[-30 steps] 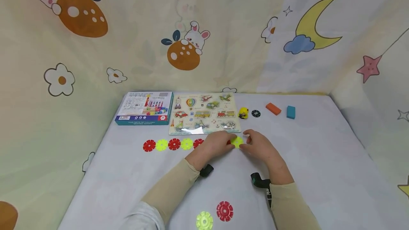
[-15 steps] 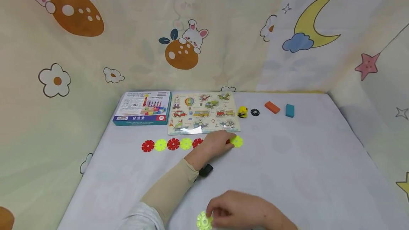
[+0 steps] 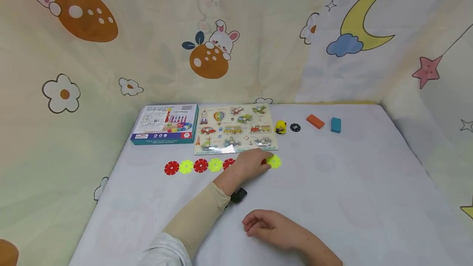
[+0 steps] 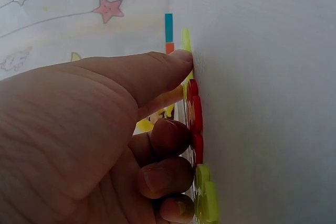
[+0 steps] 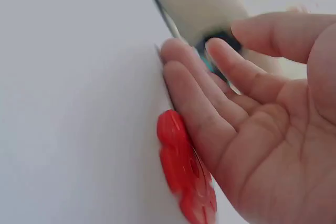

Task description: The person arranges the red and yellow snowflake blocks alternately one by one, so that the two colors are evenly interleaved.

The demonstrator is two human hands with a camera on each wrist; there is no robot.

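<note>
My left hand [image 3: 249, 165] pinches the yellow-green interlocking disc [image 3: 275, 161] at the right end of a row of flat plastic discs, thumb and index finger at its rim. Its other fingers curl over a red disc [image 4: 194, 116] in the left wrist view, with another yellow-green disc [image 4: 206, 195] beyond. The row's left part starts with a red disc [image 3: 171, 168]; its middle is hidden under the hand. Nearer the front, my right hand [image 3: 281, 231] hovers palm inward, fingers loosely bent. In the right wrist view, a red disc [image 5: 184, 166] lies beside its little finger, thumb and fingertips apart.
Behind the row lie a picture puzzle board [image 3: 236, 130] and a flat box [image 3: 164, 124]. To their right are a yellow duck figure [image 3: 281, 127], a black round chip [image 3: 295, 127], an orange block [image 3: 315, 121] and a teal block [image 3: 336, 125]. A printed curtain [image 3: 273, 60] hangs behind.
My right hand has left the row's right end and come down to the front. The two loose discs there no longer show in the head view. The left hand has stayed.
</note>
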